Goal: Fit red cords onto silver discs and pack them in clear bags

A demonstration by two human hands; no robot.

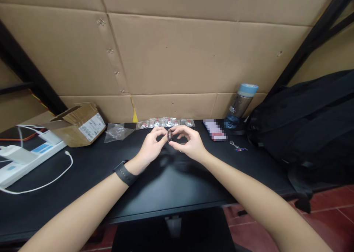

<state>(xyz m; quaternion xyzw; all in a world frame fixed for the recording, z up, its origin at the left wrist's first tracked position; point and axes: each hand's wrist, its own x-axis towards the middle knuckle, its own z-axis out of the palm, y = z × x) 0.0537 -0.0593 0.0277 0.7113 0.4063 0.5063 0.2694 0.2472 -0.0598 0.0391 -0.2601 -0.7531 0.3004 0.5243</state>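
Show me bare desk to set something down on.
Bare desk shows between left forearm and right forearm; between watch and white cable; and between keychain and right forearm. Crowded: the back, with plastic-wrapped discs, box and bottle.

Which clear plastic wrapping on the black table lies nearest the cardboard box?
The crumpled clear bag, left of the left hand, beside the box. Unlike the wrapped discs along the cardboard wall, it shows no disc inside.

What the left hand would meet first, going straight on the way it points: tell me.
The left hand would first meet the small dark round piece right in front of it, then probably the right hand on the other side, though depth is unclear in this single view.
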